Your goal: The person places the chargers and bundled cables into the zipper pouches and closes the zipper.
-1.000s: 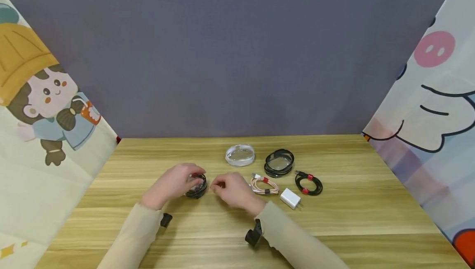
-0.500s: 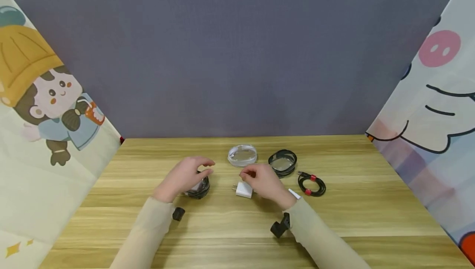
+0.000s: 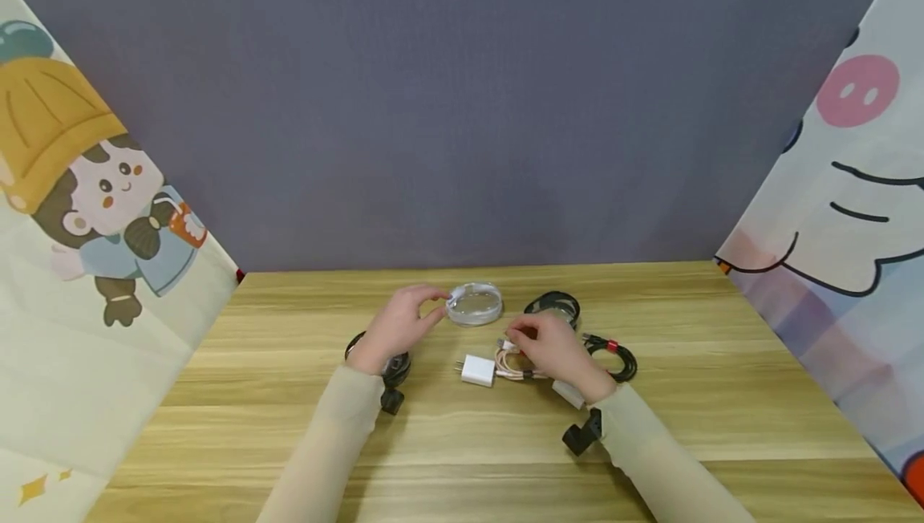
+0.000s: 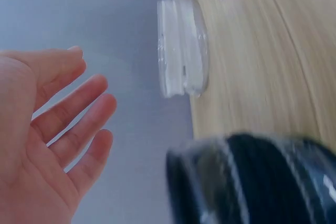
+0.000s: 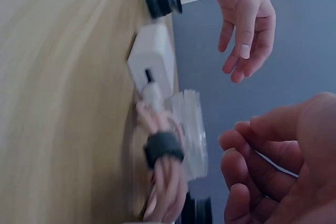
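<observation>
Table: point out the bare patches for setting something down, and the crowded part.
The table is bare right of the black cable with red ties, left of the left hand, and along the near edge. The middle is crowded: clear round case, white charger, pink cable.

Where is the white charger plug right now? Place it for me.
In the head view the white charger plug lies on the wooden table near its middle, between the two hands, just left of the pink coiled cable under the right hand.
</observation>
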The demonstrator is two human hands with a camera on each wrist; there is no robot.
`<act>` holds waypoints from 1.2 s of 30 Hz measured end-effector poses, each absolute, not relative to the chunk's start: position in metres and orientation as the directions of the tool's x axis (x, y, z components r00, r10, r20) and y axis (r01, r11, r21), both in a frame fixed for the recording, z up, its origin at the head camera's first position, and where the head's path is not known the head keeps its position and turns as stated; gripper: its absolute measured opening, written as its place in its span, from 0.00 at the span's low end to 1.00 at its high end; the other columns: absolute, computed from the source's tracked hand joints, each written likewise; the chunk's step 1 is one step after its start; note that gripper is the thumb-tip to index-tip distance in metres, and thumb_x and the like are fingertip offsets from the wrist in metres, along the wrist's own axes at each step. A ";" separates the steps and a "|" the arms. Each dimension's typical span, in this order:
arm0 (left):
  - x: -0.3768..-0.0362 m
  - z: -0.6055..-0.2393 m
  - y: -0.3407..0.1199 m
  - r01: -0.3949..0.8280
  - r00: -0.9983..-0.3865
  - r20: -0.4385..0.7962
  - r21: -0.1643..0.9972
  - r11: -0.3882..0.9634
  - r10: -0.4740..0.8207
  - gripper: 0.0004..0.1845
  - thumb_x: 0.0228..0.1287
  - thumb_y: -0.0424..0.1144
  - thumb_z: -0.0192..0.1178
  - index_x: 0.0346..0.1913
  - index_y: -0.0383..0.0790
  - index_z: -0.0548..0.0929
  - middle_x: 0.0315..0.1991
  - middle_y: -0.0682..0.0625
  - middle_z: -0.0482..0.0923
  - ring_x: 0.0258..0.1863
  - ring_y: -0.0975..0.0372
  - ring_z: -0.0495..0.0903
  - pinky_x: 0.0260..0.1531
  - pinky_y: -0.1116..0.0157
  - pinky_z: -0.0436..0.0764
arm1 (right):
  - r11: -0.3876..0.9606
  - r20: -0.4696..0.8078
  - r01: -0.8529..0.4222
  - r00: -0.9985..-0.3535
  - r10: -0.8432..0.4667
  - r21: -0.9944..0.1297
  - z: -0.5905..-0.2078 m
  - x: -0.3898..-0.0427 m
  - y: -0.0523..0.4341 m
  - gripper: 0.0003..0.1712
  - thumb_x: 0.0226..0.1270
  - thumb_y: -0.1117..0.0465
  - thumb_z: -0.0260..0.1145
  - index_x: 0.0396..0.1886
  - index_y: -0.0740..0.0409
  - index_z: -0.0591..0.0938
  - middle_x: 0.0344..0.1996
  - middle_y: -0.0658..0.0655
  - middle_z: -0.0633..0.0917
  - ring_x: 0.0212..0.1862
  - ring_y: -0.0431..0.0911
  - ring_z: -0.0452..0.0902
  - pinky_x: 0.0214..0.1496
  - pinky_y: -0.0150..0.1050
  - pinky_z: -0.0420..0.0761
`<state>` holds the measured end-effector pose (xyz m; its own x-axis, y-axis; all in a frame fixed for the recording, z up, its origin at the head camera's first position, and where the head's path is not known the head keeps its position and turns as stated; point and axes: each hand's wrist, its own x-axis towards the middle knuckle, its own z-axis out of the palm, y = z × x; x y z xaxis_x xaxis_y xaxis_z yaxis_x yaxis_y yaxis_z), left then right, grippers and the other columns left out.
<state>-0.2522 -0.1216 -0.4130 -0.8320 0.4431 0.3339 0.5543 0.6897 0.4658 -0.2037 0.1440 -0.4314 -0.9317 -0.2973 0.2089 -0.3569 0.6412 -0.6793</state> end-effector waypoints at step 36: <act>-0.281 -0.446 -0.100 0.478 -0.867 0.143 0.512 0.714 0.477 0.25 0.51 0.40 0.70 0.55 0.46 0.80 0.65 0.50 0.68 0.64 0.53 0.65 0.63 0.50 0.61 | 0.814 0.076 -0.385 -0.916 -0.393 -0.436 -0.444 -0.217 0.157 0.09 0.56 0.61 0.71 0.38 0.50 0.85 0.28 0.43 0.80 0.31 0.36 0.74 0.36 0.37 0.76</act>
<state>-0.2807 -0.1005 -0.4462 -0.8671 0.4771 0.1434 0.4776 0.7143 0.5115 -0.2167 0.1569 -0.4443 -0.9163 -0.3933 0.0755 -0.3851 0.8136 -0.4357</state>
